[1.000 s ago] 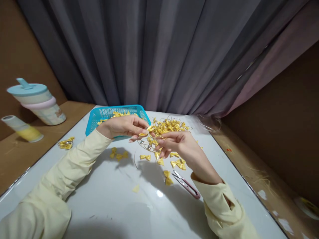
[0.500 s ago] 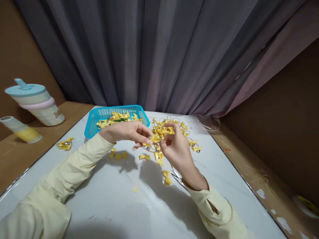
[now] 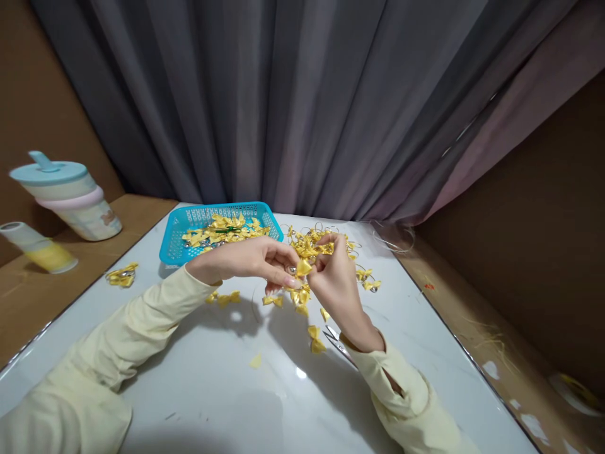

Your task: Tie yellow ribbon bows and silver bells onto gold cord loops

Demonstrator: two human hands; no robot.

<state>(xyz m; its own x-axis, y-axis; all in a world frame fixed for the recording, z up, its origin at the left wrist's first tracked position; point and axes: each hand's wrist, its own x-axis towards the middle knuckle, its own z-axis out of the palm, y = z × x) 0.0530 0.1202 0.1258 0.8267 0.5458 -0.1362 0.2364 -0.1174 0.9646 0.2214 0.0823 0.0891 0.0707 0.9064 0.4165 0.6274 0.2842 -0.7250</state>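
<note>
Above the table's middle, my left hand pinches a yellow ribbon bow that has a small silver bell beside it. My right hand is closed at the bow's right side, thumb and forefinger pressed together; the thin cord there is mostly hidden by the fingers. Just beyond both hands lies a pile of yellow bows with bells and cord loops. Several loose bows are spread on the table below them. Scissors lie partly under my right wrist.
A blue basket with more bows stands at the back left. A small bow bundle lies on the left. Further left are a lidded cup and a yellow-and-white roll. A grey curtain hangs behind the table.
My left hand has shifted slightly right and down, bringing the bow against my right fingers. The cord stretch seen between the hands earlier is now covered.
</note>
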